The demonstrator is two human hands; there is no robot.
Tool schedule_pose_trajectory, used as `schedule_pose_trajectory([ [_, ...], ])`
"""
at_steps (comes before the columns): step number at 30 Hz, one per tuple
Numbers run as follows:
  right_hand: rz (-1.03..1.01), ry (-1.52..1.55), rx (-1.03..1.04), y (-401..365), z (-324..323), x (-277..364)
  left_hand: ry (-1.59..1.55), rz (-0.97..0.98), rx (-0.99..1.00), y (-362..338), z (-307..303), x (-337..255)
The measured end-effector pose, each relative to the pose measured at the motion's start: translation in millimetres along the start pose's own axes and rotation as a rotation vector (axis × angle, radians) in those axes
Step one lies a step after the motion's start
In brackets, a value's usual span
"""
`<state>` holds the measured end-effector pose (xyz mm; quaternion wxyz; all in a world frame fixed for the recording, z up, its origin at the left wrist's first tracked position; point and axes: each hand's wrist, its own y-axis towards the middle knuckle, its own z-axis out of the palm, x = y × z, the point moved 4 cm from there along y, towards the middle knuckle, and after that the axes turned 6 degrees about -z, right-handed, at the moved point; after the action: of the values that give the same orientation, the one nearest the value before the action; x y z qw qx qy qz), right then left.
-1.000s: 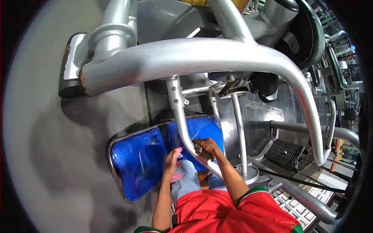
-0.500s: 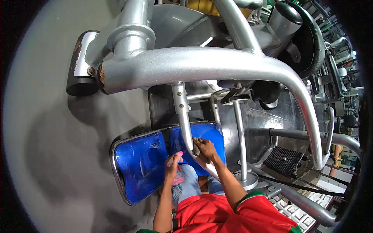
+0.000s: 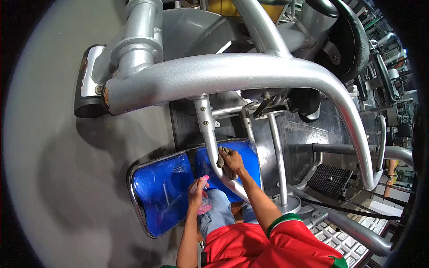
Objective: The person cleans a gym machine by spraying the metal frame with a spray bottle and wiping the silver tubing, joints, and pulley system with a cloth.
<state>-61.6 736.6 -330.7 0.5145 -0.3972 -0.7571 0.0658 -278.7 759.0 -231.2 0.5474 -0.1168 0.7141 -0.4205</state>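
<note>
My left hand is wrapped round a spray bottle with a pink nozzle and pinkish liquid, held above my thigh. Ahead and to the right, my right hand presses a grey-brown cloth against the curved lower silver tube of a gym machine. The fingers bend over the cloth and partly hide it. Beneath both hands is a chair with two blue pads and a chrome frame.
A thick silver bar of the machine arches over the work area. At right are a black ribbed footplate and a low silver tube. Grey floor stretches on the left. More gym equipment stands at far right.
My right hand and the cloth have slid a little up along the tube. The left hand keeps the bottle in nearly the same place. The camera view has shifted slightly.
</note>
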Motion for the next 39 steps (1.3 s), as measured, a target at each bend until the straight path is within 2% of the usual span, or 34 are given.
schedule_pose_trajectory([
  [1,-0.082,-0.035,-0.057,-8.3,-3.0,3.1,-0.003,0.009,0.001,1.3,-0.6,2.2],
  [2,-0.054,-0.066,0.049,-16.8,-4.4,-0.2,-0.008,0.018,0.003,2.3,-0.8,4.8],
  [6,-0.092,-0.158,0.129,-78.1,-32.4,32.4,-0.072,-0.001,0.003,4.7,1.4,4.3],
  [8,-0.331,-0.235,0.137,-97.1,-37.8,46.8,-0.113,0.002,-0.004,6.4,3.0,5.5],
  [9,-0.332,-0.244,0.145,-95.9,-37.3,45.5,-0.124,-0.002,-0.007,5.6,5.1,5.2],
  [11,-0.535,-0.402,0.088,-89.5,-34.0,54.0,-0.138,0.031,-0.036,5.1,7.3,1.8],
  [12,-0.58,-0.375,0.058,-85.6,-34.1,66.1,-0.149,0.028,-0.042,4.5,7.1,0.8],
  [16,-0.513,-0.43,0.098,-58.1,-24.4,91.8,-0.15,0.023,-0.037,5.1,5.4,4.7],
  [21,-0.545,-0.563,0.21,-66.3,-26.9,96.6,-0.232,0.0,-0.041,-3.2,-6.1,4.5],
  [23,-0.713,-0.741,0.373,-75.2,-23.1,91.1,-0.224,0.034,-0.041,-5.3,-12.7,4.8],
  [24,-0.773,-0.846,0.384,-77.6,-21.6,88.8,-0.234,0.034,-0.046,-5.6,-15.4,7.1],
  [25,-0.78,-0.853,0.391,-73.7,-18.4,88.2,-0.25,0.049,-0.052,-5.4,-17.6,9.4],
  [27,-0.855,-1.067,0.482,-63.1,-8.7,93.9,-0.272,0.066,-0.062,-4.4,-23.7,12.8],
  [28,-0.888,-1.126,0.386,-50.6,2.3,91.5,-0.257,0.066,-0.046,-4.4,-26.8,14.6],
  [32,-0.815,-1.195,0.352,-14.3,30.3,119.6,-0.277,0.04,-0.037,-9.2,-36.2,14.6],
  [34,-0.732,-1.296,0.255,-9.5,46.4,127.3,-0.304,0.05,-0.039,-7.4,-39.3,21.3],
  [35,-0.736,-1.298,0.258,-12.4,54.4,128.1,-0.325,0.062,-0.036,-6.4,-41.6,24.3],
  [37,-0.819,-1.525,0.41,-24.4,73.5,115.5,-0.331,0.046,-0.05,-7.3,-46.8,28.3],
  [38,-0.904,-1.563,0.364,-35.7,81.3,112.7,-0.332,0.031,-0.064,-6.8,-48.4,30.3],
  [39,-0.907,-1.567,0.369,-38.3,89.7,111.1,-0.338,0.029,-0.066,-7.5,-49.8,29.7],
])
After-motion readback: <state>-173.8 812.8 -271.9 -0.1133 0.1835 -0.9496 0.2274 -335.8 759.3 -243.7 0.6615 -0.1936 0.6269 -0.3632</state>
